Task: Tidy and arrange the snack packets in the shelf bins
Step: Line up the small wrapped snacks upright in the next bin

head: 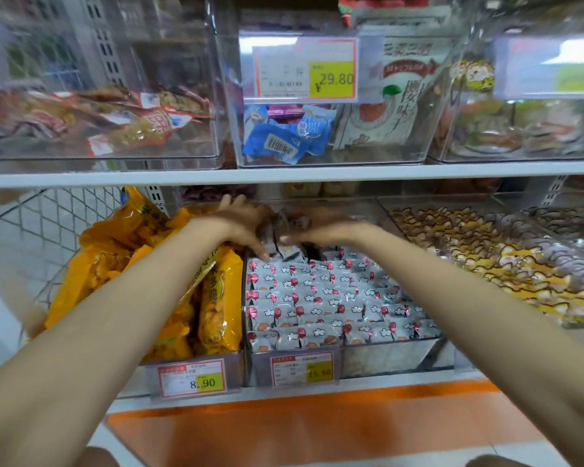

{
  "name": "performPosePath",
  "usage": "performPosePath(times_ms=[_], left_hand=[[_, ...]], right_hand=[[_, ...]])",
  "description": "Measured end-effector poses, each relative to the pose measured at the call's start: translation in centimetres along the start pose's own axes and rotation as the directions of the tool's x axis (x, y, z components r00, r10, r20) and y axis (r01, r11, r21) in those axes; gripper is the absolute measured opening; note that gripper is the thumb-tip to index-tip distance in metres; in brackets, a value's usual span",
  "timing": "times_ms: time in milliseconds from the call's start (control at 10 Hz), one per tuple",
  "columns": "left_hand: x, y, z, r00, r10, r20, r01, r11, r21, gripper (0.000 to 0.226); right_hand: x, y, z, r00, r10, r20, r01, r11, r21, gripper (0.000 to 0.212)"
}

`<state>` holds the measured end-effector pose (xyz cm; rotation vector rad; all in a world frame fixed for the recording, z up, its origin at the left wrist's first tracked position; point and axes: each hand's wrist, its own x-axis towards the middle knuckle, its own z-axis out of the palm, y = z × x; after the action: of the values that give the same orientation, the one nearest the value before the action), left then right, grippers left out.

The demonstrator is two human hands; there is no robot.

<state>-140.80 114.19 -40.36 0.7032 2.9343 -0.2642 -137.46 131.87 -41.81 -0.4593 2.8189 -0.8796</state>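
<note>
Orange panelling [300,429] is seen nearest, below the shelf edge, where a price tag [302,369] is clipped to the middle bin [385,355] so that its contents are identified. Inside it, grey-white snack packets [321,298] printed with red balloons are stood on edge in tight rows, presumably so that more are fitted and the fronts are shown. Yellow bags [216,298] are packed upright in the bin to the left, and cartoon-printed packets [486,264] are laid loosely to the right.

At the far end of the middle bin, a few dark packets [290,252] are bracketed between both hands, apparently to be squared into a row. The left hand [243,220] is spread wide, thumb down against them; the fingers of the right hand [314,227] are hidden, so their grip cannot be told. Blue packets [284,136] are heaped in an upper bin beyond.
</note>
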Motion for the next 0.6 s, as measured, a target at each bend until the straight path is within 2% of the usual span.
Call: performPosePath(times_ms=[100,200,300,400,500,600], left_hand=[[-0.2,0.4,-0.2,1.0,0.006,-0.017,-0.006,1.0,0.005,0.1],[-0.5,0.7,0.0,0.999,0.016,-0.048,-0.018,0.999,-0.035,0.099],[-0.8,0.8,0.3,0.998,0.007,-0.07,-0.013,0.997,-0.073,0.096],[-1.1,0.9,0.4,0.991,0.0,-0.131,-0.016,0.992,-0.124,0.094],[-1.2,1.2,0.2,0.98,-0.005,-0.199,-0.038,0.976,-0.215,0.097],[-1.0,1.6,0.2,0.982,-0.003,-0.187,-0.047,0.964,-0.263,0.097]], right_hand=[[0.0,-0.3,1.4,0.984,0.146,-0.102,-0.144,0.989,0.025,0.063],[-0.2,-0.3,1.9,0.97,0.201,-0.135,-0.201,0.979,0.017,0.061],[-0.4,-0.2,1.6,0.979,0.119,-0.166,-0.154,0.965,-0.213,0.049],[0.0,-1.9,1.8,0.956,0.241,-0.166,-0.051,0.696,0.716,0.043],[-1.3,-1.7,1.1,0.936,0.143,-0.323,-0.13,0.99,0.061,0.044],[-1.5,-1.8,0.2,0.937,0.258,-0.238,-0.184,0.938,0.293,0.047]])
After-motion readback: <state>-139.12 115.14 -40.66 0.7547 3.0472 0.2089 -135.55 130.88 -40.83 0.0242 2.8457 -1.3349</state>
